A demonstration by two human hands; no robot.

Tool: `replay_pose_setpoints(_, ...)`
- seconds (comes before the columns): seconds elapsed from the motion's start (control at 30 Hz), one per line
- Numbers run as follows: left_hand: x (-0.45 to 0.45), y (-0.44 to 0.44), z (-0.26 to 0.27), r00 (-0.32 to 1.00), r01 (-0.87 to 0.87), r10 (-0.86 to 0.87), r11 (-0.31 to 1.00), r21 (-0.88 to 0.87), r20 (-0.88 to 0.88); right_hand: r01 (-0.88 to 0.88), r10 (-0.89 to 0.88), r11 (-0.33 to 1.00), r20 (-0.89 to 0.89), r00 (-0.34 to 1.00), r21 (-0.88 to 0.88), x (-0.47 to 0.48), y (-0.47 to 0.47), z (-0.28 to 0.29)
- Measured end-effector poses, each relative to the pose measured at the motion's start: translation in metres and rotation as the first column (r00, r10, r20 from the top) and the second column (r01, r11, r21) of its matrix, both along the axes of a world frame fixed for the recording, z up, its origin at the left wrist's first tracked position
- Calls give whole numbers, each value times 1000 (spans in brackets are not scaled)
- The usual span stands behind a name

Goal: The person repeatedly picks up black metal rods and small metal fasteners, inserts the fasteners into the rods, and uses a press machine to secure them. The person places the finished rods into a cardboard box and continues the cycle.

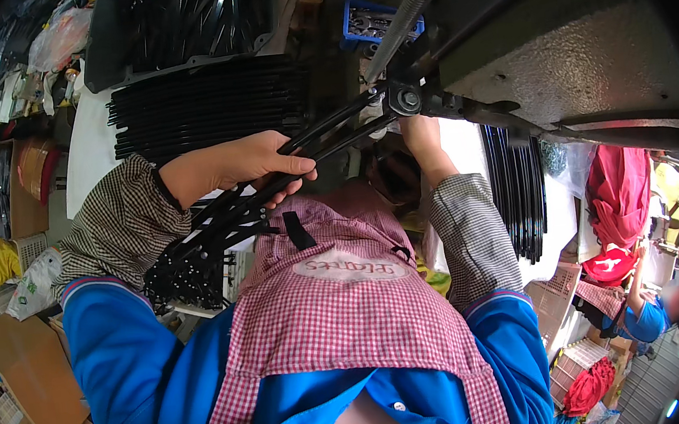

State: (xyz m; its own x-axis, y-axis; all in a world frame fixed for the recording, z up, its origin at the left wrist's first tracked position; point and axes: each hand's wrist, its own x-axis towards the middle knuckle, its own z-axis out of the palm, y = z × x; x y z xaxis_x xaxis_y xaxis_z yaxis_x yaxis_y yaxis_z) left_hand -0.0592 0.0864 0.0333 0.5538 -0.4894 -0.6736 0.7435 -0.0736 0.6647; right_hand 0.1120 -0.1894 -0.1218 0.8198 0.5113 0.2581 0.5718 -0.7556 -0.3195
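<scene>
My left hand (247, 164) is closed around a folded assembly of black metal tubes (332, 144), thumb on top. The tubes' far ends reach up to the head of a bench press or riveting machine (407, 100), beside its coil spring (412, 15). My right hand (423, 138) is raised to the underside of the machine head, near the tube ends; its fingers are mostly hidden, so what it touches cannot be told. A row of black tubes (210, 104) lies beyond my left hand, and a stack of black tubes (514, 193) lies to the right of my right sleeve.
A black tray (187, 60) of black parts stands at the back left. A blue bin (350, 21) of metal hardware sits behind the machine. Black parts with rivets (189, 284) lie by my left elbow. A co-worker (645, 316) is at the far right. Cardboard boxes (34, 374) stand left.
</scene>
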Motion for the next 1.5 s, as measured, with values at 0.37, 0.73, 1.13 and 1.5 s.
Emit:
replay_pose_setpoints(0.37,35,-50,-19,660,-582,665,747,-322,350,80,-92,986,81,992,145,-10,9,5)
replay_pose_setpoints(0.73,65,-87,-23,310,-752,864,478,-453,397,79,-91,986,72,993,147,-22,15,35)
replay_pose_setpoints(1.13,62,-88,-27,340,-775,853,493,-396,396,115,-117,939,-13,993,325,-10,13,34)
replay_pose_setpoints(1.5,63,-83,-29,380,-762,856,504,-406,350,481,202,707,-800,565,518,-61,25,145)
